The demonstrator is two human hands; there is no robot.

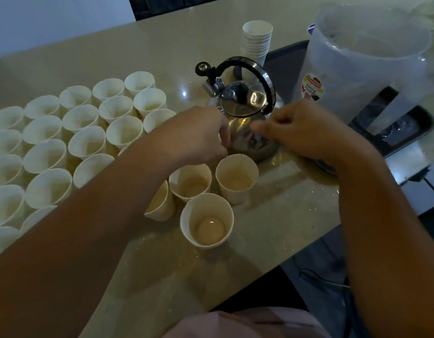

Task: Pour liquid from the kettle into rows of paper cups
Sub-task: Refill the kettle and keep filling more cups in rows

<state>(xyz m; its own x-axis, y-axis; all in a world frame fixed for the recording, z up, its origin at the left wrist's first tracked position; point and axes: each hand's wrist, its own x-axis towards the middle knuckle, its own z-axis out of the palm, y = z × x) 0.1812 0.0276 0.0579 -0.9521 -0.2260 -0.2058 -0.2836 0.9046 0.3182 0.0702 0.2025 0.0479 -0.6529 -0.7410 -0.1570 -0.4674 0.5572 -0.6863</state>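
A steel kettle (238,106) with a black arched handle and lid knob stands upright on the beige counter (284,203). My left hand (201,135) reaches in front of its left side, fingers curved down toward the rim of a paper cup (236,178); their tips are hidden. My right hand (296,132) hovers in front of the kettle's right side, blurred, fingers loosely curled around nothing. Three more cups (207,220) near the counter's front hold pale liquid. Rows of white paper cups (84,142) fill the left.
A stack of nested paper cups (256,42) stands behind the kettle. A large translucent plastic jug (362,69) with a sticker sits at the right on a dark tray (403,128). The counter's edge runs diagonally at the lower right.
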